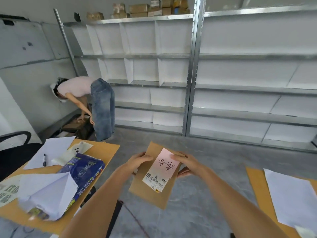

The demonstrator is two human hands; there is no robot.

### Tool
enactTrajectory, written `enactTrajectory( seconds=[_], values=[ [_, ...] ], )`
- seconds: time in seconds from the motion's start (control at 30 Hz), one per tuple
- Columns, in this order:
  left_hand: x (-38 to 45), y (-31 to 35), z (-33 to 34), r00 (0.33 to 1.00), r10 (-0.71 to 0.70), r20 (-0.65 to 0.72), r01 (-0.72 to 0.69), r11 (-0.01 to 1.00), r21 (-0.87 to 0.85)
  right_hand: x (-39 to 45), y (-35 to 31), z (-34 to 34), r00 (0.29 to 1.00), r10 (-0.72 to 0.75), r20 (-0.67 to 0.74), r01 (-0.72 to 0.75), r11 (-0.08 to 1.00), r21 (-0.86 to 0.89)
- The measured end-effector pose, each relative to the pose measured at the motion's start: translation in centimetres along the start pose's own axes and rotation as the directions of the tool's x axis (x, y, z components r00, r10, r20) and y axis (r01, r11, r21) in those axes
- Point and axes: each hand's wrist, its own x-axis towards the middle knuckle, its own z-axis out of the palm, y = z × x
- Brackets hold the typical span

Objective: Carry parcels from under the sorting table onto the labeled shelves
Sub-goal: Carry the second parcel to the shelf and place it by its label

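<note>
A flat brown parcel [151, 191] hangs in front of me over the grey floor, tilted, with a pink and white shipping label [161, 170] bearing handwriting on its face. My left hand [139, 160] grips its upper left edge. My right hand [185, 164] holds the upper right edge, thumb on the label. The metal shelves [192, 86] with white dividers stand ahead against the wall, their compartments bare. Several brown boxes [145, 10] sit on the top shelf.
A wooden table [103, 152] at my left carries loose paper, a pen [44, 159] and a torn blue ream pack [82, 169]. Another table [253, 182] with paper is at my right. A person [89, 100] bends over parcels on the floor at the far left. A black chair [13, 152] stands left.
</note>
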Motion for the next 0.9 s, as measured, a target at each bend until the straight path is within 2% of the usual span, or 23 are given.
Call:
enactTrajectory(
  seconds=[0.17, 0.37, 0.53, 0.7, 0.77, 0.83, 0.9],
  values=[
    [4.5, 3.1, 1.7, 0.986, 0.021, 0.163, -0.03, 0.998, 0.054, 3.2, -0.3, -4.3, 0.995, 0.035, -0.091, -0.033, 0.999, 0.024],
    [10.3, 6.0, 3.9, 0.991, 0.026, 0.132, -0.033, 0.998, 0.05, 7.3, 0.5, -10.8, 0.971, 0.102, -0.218, -0.071, 0.987, 0.144],
    [16.1, 9.4, 5.9, 0.985, 0.052, 0.163, -0.032, 0.992, -0.124, 11.5, 0.8, -16.2, 0.959, 0.136, -0.247, -0.076, 0.969, 0.236],
    [22.5, 13.6, 8.3, 0.953, 0.058, 0.297, -0.06, 0.998, -0.001, 15.6, 0.7, -22.3, 0.944, 0.182, -0.274, -0.091, 0.945, 0.315],
    [24.6, 15.4, 9.6, 0.936, 0.061, 0.347, -0.051, 0.998, -0.036, 17.0, 0.4, -24.6, 0.939, 0.188, -0.289, -0.083, 0.937, 0.339],
    [26.7, 17.1, 11.2, 0.932, 0.094, 0.351, -0.054, 0.991, -0.122, 18.3, -0.1, -26.8, 0.934, 0.194, -0.302, -0.074, 0.927, 0.367],
    [29.2, 18.6, 13.0, 0.956, 0.138, 0.26, -0.088, 0.977, -0.196, 19.7, -0.6, -28.7, 0.93, 0.182, -0.321, -0.041, 0.915, 0.401]
  ],
)
